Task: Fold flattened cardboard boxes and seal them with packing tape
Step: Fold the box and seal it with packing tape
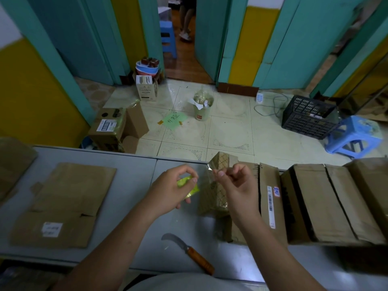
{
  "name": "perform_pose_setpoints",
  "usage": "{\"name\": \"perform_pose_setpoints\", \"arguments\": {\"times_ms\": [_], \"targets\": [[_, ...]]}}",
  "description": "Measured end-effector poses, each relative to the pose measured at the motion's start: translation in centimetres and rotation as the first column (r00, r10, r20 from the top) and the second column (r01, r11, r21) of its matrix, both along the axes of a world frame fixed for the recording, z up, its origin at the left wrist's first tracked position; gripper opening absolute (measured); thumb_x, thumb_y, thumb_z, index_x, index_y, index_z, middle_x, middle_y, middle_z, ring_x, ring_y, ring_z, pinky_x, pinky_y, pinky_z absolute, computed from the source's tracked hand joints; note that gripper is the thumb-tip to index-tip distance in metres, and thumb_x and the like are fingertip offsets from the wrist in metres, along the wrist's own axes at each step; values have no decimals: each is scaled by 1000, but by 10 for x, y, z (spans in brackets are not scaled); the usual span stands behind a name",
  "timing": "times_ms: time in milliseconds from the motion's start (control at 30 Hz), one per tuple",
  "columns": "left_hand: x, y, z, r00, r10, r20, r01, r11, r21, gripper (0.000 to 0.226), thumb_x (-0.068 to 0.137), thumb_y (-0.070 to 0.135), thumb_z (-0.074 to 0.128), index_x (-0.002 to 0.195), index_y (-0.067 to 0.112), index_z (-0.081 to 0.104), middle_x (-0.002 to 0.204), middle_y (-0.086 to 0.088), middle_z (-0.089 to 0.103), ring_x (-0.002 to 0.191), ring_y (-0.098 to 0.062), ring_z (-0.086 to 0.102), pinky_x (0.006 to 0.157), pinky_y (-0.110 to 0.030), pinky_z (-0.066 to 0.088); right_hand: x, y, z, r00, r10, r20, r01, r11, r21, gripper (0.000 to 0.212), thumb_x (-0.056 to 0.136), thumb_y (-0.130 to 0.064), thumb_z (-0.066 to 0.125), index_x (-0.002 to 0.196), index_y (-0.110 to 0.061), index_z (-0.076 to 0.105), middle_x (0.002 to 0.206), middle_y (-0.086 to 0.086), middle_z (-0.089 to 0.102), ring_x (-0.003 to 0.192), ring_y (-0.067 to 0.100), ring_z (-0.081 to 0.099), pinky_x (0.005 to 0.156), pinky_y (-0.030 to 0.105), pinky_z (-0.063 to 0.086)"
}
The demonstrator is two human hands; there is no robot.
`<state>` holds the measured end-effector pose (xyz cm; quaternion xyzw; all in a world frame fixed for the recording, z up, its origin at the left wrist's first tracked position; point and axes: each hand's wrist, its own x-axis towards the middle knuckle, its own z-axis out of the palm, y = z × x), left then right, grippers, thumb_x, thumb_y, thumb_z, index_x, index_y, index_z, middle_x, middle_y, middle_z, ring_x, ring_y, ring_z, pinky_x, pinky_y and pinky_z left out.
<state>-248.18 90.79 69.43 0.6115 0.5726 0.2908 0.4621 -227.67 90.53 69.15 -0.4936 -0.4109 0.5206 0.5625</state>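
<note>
Left grip curling round yellow-green roll of clear packing tape; right grip pinching its free end, both beyond wooden-handled curved knife. Tape likely handling light, limp, sticky: pinching its edge is advisable. Flattened brown cardboard box lying left of knife.

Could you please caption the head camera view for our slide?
Over a grey table, the left hand grips a yellow-green tape roll; the right hand pinches its clear free end.

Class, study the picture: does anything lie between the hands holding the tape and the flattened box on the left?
Nothing visible does: only bare table separates the left hand, holding the tape roll, from the flattened box. The knife lies nearer the person.
</note>
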Motion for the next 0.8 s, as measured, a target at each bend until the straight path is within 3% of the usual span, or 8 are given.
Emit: {"name": "perform_pose_setpoints", "arguments": {"times_ms": [133, 233, 333, 433, 533, 667, 733, 800], "targets": [[4, -2, 1, 997, -23, -80, 26, 999, 39, 3, 104, 35, 64, 104, 38, 66, 85, 14, 73, 67, -14, 75, 54, -40, 63, 0, -2, -4, 992, -48, 119, 45, 999, 29, 23, 95, 1, 69, 88, -11, 50, 85, 17, 61, 83, 27, 61, 79, 43, 53], [2, -1, 5, 995, -8, -104, 14, 998, 61, 3, 104, 36, 64, 103, 38, 65, 83, 11, 73, 67, -12, 75, 56, -42, 65, 7, 3, -6, 985, -70, 155, 69, 998, 13, 28, 94, 1, 70, 88, -18, 50, 88, 13, 66, 90, 31, 67, 84, 46, 55], [0, -1, 12, 985, -42, -168, 55, 996, 76, 3, 104, 39, 64, 103, 41, 64, 85, 11, 73, 69, -8, 75, 56, -32, 63, 17, 8, -7, 976, -21, 218, 28, 999, -26, 26, 93, -4, 73, 97, -13, 50, 90, 12, 71, 97, 28, 72, 89, 47, 57], [-1, -1, 18, 973, -60, -221, 82, 992, 94, 3, 104, 41, 63, 106, 43, 63, 87, 13, 73, 70, -5, 75, 57, -24, 60, 20, 9, -7, 972, 8, 233, 10, 997, -73, 32, 91, -12, 77, 114, -18, 55, 85, -2, 74, 92, 14, 72, 81, 31, 53], [-2, 0, 20, 947, -73, -312, 121, 983, 137, 4, 104, 45, 61, 108, 44, 61, 84, 13, 74, 66, 0, 73, 63, -29, 62, 22, 9, -2, 950, 36, 310, -18, 998, -61, 40, 88, -22, 82, 122, -24, 60, 81, -5, 73, 82, 6, 71, 71, 18, 53], [-2, -2, 23, 921, -93, -379, 169, 970, 173, 4, 104, 46, 59, 109, 45, 59, 82, 10, 76, 64, 4, 71, 69, -33, 62, 22, 13, 2, 876, 102, 471, -109, 994, -13, 26, 89, -30, 80, 114, -26, 75, 75, -3, 71, 74, 5, 67, 68, 14, 51], [-2, -1, 24, 916, -94, -391, 173, 970, 172, 4, 104, 47, 59, 108, 46, 59, 79, 11, 75, 64, 4, 71, 71, -33, 62, 22, 15, 2, 872, 112, 477, -138, 990, 20, 9, 92, -24, 77, 101, -24, 81, 76, -1, 72, 77, 16, 67, 65, 18, 52], [-3, -1, 24, 924, -99, -370, 165, 975, 150, 6, 103, 48, 61, 109, 46, 60, 78, 12, 74, 64, 4, 71, 70, -32, 62, 22, 17, 0, 880, 116, 460, -149, 988, 35, 7, 95, -19, 74, 91, -20, 80, 77, 6, 72, 78, 25, 66, 67, 24, 53]]}}
